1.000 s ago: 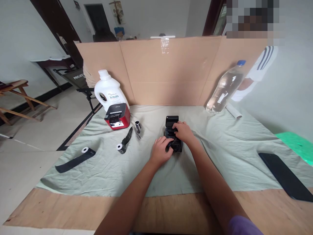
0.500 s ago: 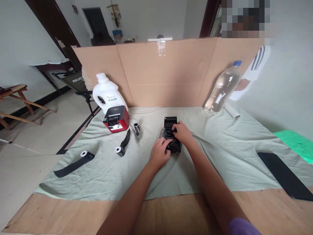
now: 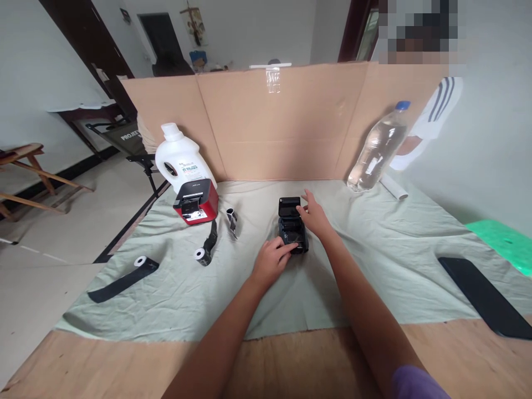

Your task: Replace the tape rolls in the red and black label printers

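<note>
Head view, the only one. Black device [image 3: 285, 235] sits mid-table on a pale green cloth [image 3: 224, 302], its lid [image 3: 290, 206] flipped up at the far end, inside exposed. Left hand [image 3: 268, 259] at the near left side of the device, index finger stretched across the near part, touching; other fingers partly curled, can't tell if they grip. Right hand [image 3: 312, 215] at the lid's right edge, thumb side at the lid, index raised, fingers spread, not clamped on anything. Hands apart from each other.

Left of the device: three dark rolls with loose strips, the small roll [image 3: 231, 220] nearest the box, the middle roll [image 3: 203, 255] lower, the long-tailed roll [image 3: 146, 268] farthest left. Red-and-black box [image 3: 210, 204] behind them, in front of a white jug [image 3: 178, 162]. Cardboard panel [image 3: 282, 133] stands along the back. Right side: clear bottle [image 3: 377, 151] with blue cap, white tube [image 3: 394, 187] just beside its base, flat black slab [image 3: 484, 295] near the right edge, green item [image 3: 502, 244] beyond the cloth. Striped white sleeve [image 3: 445, 108] of another person behind the bottle. Bare wood [image 3: 299, 363] shows along the near edge.
</note>
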Tool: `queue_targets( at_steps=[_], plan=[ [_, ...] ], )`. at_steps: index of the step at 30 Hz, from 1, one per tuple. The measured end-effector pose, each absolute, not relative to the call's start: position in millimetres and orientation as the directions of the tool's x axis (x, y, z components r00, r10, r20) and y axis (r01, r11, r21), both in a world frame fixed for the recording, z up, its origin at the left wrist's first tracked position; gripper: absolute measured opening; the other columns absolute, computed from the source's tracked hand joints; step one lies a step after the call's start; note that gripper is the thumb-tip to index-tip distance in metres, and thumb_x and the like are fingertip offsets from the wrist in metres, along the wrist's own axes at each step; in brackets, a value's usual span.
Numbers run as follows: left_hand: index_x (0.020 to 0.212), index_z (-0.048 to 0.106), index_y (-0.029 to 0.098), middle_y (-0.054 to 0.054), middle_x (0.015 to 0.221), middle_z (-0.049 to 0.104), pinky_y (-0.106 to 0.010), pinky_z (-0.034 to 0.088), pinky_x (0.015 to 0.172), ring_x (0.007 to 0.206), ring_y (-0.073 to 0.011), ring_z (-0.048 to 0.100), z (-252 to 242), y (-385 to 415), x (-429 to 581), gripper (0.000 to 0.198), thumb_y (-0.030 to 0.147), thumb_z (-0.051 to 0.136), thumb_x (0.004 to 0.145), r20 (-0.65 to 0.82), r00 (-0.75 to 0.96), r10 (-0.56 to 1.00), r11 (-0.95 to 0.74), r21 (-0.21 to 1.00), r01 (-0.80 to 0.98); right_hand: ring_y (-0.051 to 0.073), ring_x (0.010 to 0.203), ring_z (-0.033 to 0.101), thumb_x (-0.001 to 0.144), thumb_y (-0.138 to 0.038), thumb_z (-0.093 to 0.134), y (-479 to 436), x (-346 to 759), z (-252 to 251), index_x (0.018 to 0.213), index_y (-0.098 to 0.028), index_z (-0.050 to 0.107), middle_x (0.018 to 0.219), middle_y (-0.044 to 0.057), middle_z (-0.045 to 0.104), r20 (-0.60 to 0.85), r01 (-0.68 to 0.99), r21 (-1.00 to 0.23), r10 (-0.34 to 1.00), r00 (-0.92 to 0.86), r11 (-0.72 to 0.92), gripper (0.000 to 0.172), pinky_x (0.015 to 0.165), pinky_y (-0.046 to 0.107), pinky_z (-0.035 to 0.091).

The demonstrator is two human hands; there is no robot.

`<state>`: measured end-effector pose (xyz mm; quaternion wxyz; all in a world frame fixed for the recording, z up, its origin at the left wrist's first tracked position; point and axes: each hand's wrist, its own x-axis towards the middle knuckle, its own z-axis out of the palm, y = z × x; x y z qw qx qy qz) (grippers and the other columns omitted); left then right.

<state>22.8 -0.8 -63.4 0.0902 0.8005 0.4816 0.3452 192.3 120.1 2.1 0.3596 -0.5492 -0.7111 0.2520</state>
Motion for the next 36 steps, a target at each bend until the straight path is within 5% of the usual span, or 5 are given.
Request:
queue_targets(
  at_steps=[9,16,27,33,36],
  plan=[
    [0.110,0.077,0.026,0.000,0.070,0.065,-0.029,0.042,0.068,0.069,-0.0143,0.060,-65,-2,21,0.037,0.009,0.055,0.087,0.459,0.388,0.799,-0.588,0.459,0.666,0.015,0.080,0.058,0.086,-0.018,0.060,118,205,15,0.106,-0.019,0.072,0.103,0.006,0.068,0.115,0.629,-0.693,0.916,-0.385,0.352,0.023,0.083,0.030,0.049],
    [0.109,0.077,0.025,-0.001,0.077,0.072,-0.029,0.045,0.069,0.071,-0.0144,0.064,-63,-3,23,0.036,0.008,0.055,0.086,0.426,0.381,0.821,-0.566,0.513,0.645,0.019,0.096,0.064,0.083,-0.020,0.069,115,209,11,0.138,-0.019,0.058,0.133,0.014,0.057,-0.105,0.744,-0.635,0.931,-0.350,0.208,0.056,0.090,0.032,0.051],
    [0.117,0.073,0.027,-0.001,0.089,0.075,-0.030,0.051,0.080,0.078,-0.0167,0.067,-58,-5,23,0.040,0.011,0.054,0.086,0.382,0.328,0.864,-0.502,0.607,0.616,0.017,0.085,0.067,0.080,-0.021,0.073,119,208,0,0.128,-0.018,0.062,0.107,0.010,0.072,-0.207,0.695,-0.717,0.937,-0.281,0.050,0.049,0.077,0.027,0.052],
    [0.147,0.048,0.020,-0.017,0.136,0.060,-0.046,0.044,0.103,0.125,-0.0348,0.055,-54,2,25,0.076,0.030,0.073,0.076,0.308,0.036,0.951,-0.219,0.582,0.783,0.019,0.066,0.066,0.083,-0.043,0.073,108,207,11,0.114,-0.014,0.063,0.086,0.010,0.072,-0.430,0.652,-0.730,0.879,-0.207,-0.204,0.044,0.058,0.030,0.054],
    [0.147,0.047,0.018,-0.019,0.137,0.061,-0.051,0.038,0.108,0.134,-0.0375,0.050,-53,8,26,0.080,0.031,0.075,0.073,0.229,0.056,0.972,-0.177,0.556,0.812,0.021,0.064,0.066,0.085,-0.057,0.066,102,199,17,0.103,-0.014,0.064,0.088,0.013,0.071,-0.461,0.653,-0.718,0.867,-0.189,-0.240,0.046,0.055,0.033,0.056]
  ],
)
